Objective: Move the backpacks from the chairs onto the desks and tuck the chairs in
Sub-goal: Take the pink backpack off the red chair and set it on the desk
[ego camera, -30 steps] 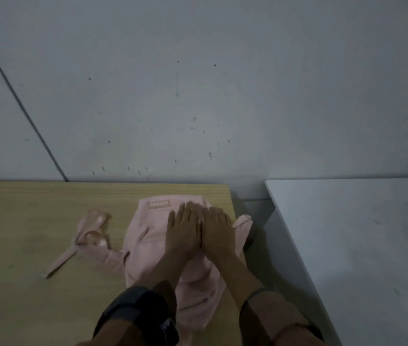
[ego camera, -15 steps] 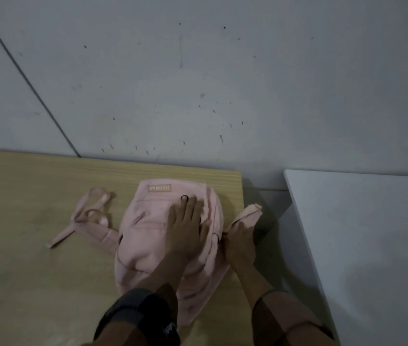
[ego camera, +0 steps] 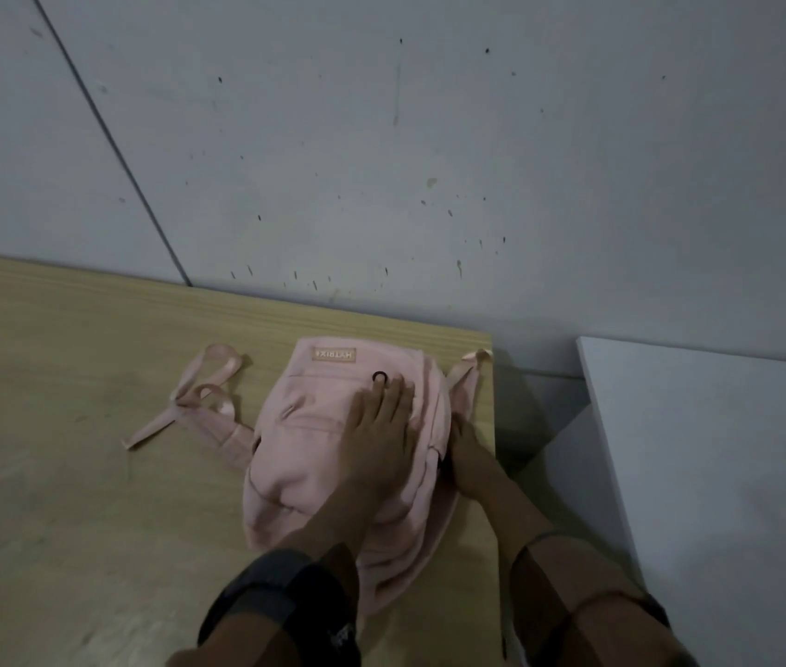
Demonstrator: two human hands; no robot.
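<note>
Dim, flat indoor light, soft grainy picture, slight blur, wide-angle bending at edges

A: Where is there room on the wooden desk?

B: The whole left half lies bare, from the near edge back to the wall. The pink backpack fills the right end, close to the right edge.

A: Anything loose to catch on?

B: Its straps sprawl out to the left across the wood, and one strap end reaches the far right corner.

A: And beyond the edge?

B: A narrow gap parts this desk from the white desk, whose top shows bare. The wall closes off the back.
</note>
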